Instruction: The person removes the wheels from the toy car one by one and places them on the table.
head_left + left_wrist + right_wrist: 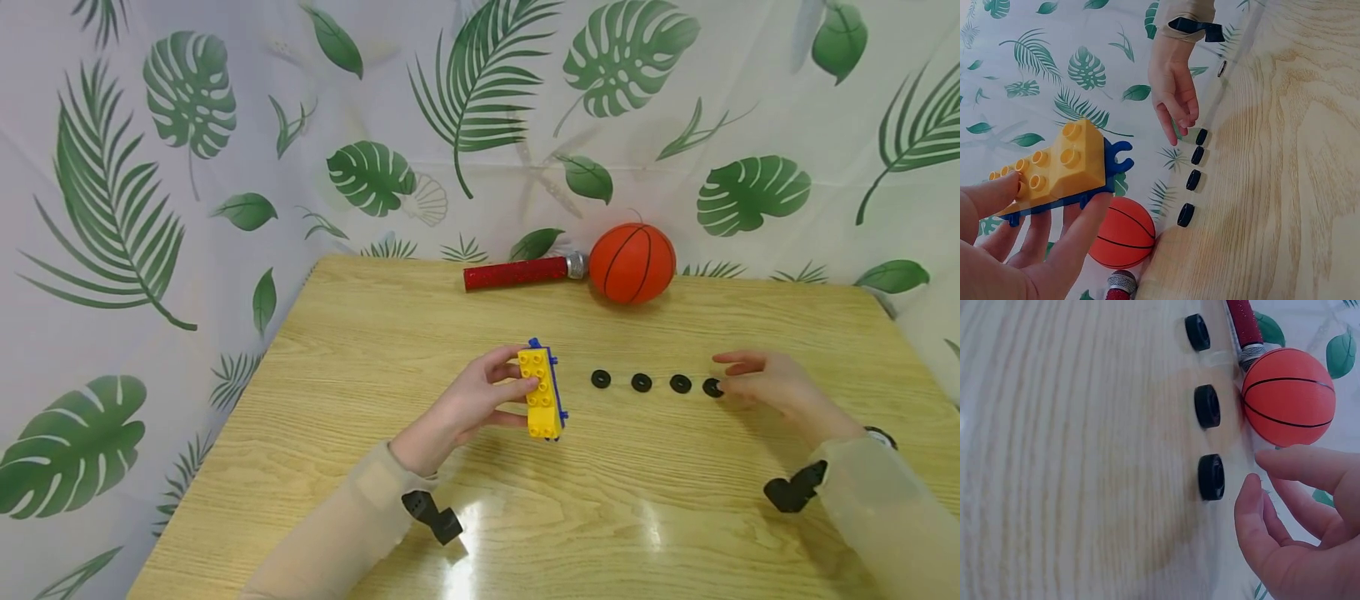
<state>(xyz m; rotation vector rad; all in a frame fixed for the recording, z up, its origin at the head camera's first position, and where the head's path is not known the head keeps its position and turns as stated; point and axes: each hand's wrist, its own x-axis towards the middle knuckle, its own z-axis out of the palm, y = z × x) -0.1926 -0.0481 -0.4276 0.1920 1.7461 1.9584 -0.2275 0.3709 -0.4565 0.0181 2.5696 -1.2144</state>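
My left hand (468, 398) grips a yellow and blue toy brick car body (537, 392), its thumb on the studded yellow top. In the left wrist view, the fingers support the blue underside of the car body (1054, 169), and a blue hook sticks out at one end. Several small black toy wheels (641, 382) lie in a row on the table. At the right end of that row, my right hand (780, 390) hovers by the last wheel (712, 387), partly covering it. A gap shows between thumb and fingers of the right hand (1310, 519), with nothing held.
An orange toy basketball (632, 262) and a red microphone (517, 273) with a silver head lie at the back of the wooden table (360, 333). Behind them hangs a leaf-patterned cloth (300, 183). A small dark-rimmed round thing (881, 437) shows beside the right wrist.
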